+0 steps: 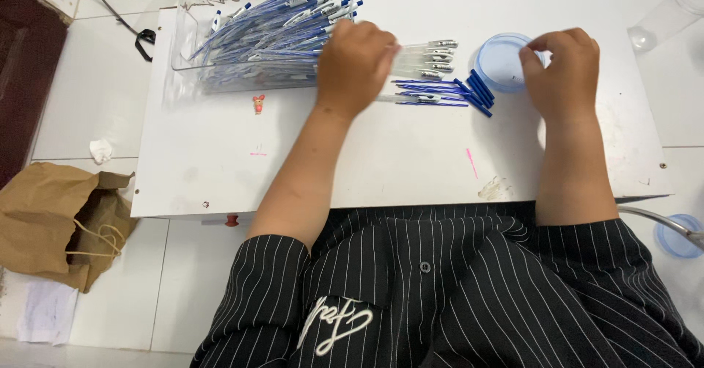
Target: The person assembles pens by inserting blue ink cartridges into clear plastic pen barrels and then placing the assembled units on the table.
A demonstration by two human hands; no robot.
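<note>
My left hand (356,63) rests knuckles-up on a row of clear pen barrels (429,56) lying on the white table (367,155); its fingers curl over them, and I cannot tell whether it grips one. Just below the barrels lie thin blue ink refills (429,93) and a small pile of blue pen caps (480,93). My right hand (561,63) hovers at the right rim of a round pale-blue lid (499,60), thumb and forefinger pinched; whatever sits between them is too small to make out.
A clear plastic tray (187,60) heaped with several assembled blue pens (282,23) stands at the back left. A tiny red figure (258,104) lies near it. On the floor: a brown paper bag (59,221), a clear cup (671,12), another blue lid (678,236).
</note>
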